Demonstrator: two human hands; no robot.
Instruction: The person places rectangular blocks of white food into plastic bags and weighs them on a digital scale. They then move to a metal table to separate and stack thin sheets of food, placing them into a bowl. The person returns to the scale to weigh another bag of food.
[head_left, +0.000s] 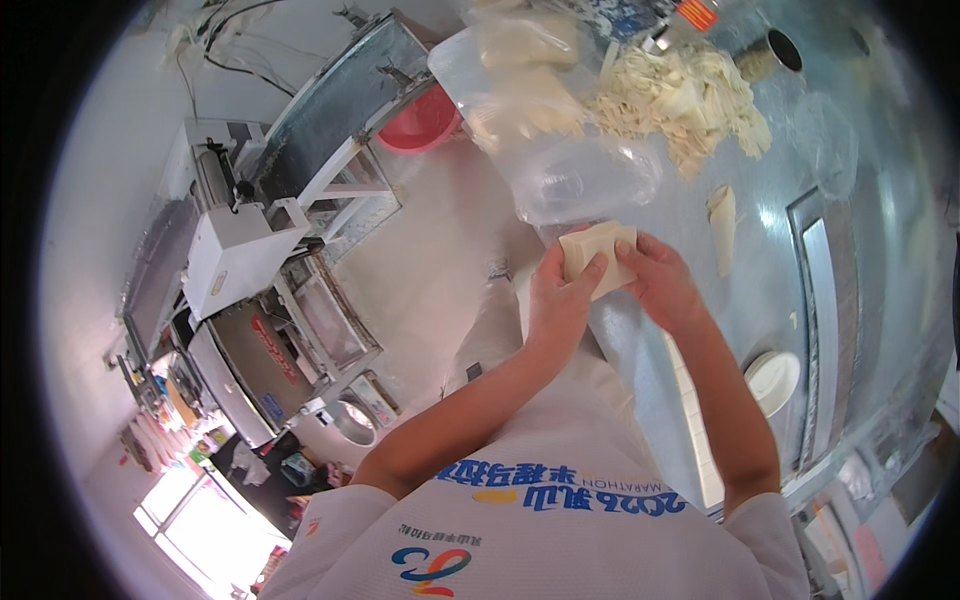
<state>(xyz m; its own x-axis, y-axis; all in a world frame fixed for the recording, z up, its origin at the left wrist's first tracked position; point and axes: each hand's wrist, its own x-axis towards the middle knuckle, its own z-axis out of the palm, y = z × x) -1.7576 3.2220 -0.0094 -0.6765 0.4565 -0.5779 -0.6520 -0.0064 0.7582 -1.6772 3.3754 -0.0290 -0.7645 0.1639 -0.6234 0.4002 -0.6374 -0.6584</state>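
Observation:
Both hands hold a small pale stack of dough sheets (598, 251) in front of my body. My left hand (559, 300) grips its left side, thumb lying over the face of the stack. On the right side, my right hand (664, 281) has its thumb pressed on the upper face and its fingers hidden behind. Just beyond the stack lies a clear plastic bag (585, 176), with blocks of pale dough sheets (532, 101) in or under the plastic. A loose heap of dough strips (679, 105) sits farther right on the metal table (757, 296).
A rolled dough piece (721, 229) and a round white dish (772, 381) lie on the table to the right. A metal cup (771, 56) is tipped beside the heap. To the left are a red basin (420, 124) on the floor and a white machine (236, 259).

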